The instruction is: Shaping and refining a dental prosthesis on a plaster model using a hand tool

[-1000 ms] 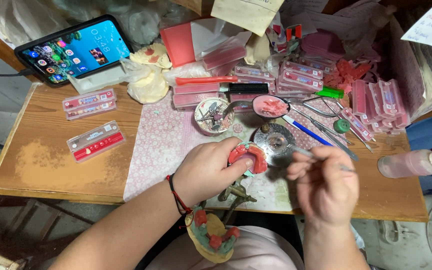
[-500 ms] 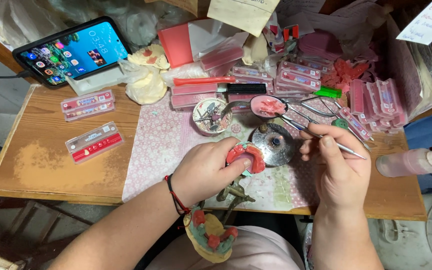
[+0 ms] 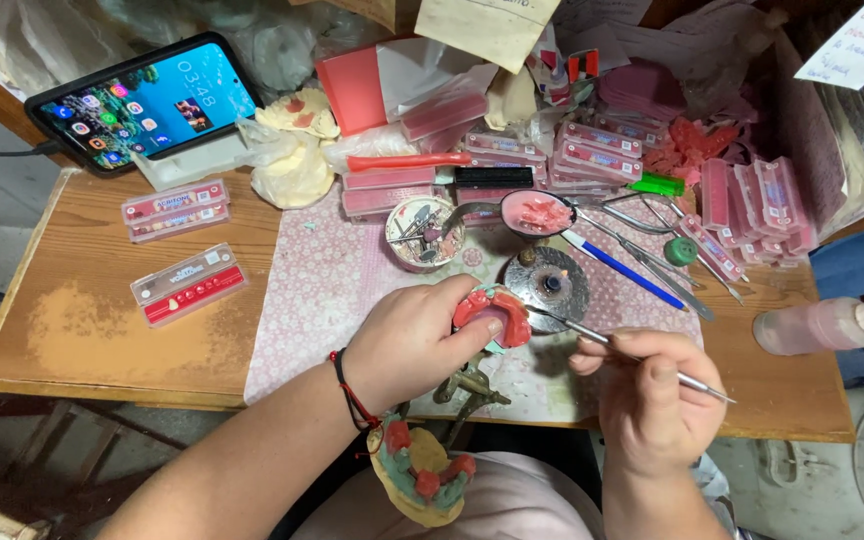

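Wooden counter [image 3: 82, 330] is seen from above, partly covered by a pale patterned mat [image 3: 322, 290] and crowded at the back with clutter. A red wax denture base [image 3: 492, 315] is held over the mat's middle by the left hand [image 3: 407, 345], whose fingers are closed around it from the left and below; a dark cord bracelet [image 3: 349, 388] is worn on that wrist. A thin metal instrument [image 3: 612, 345] is pinched in the closed fingers of the right hand [image 3: 657, 400], with its tip laid against the right edge of the denture base.

Just behind the base a round metal burner [image 3: 549, 285] is set on the mat, and a small round tin of burs [image 3: 422, 232] stands to its left. A blue-handled tool [image 3: 622, 270] is laid near the burner's right. Pink flat boxes [image 3: 592, 150] are stacked at the back and along the right. A smartphone [image 3: 147, 100] with a lit screen is propped at the back left. Two clear cases with red strips [image 3: 187, 285] are laid on the bare wood at the left. A plaster model with red wax blocks [image 3: 422, 475] is seen at the near edge, below the left wrist.
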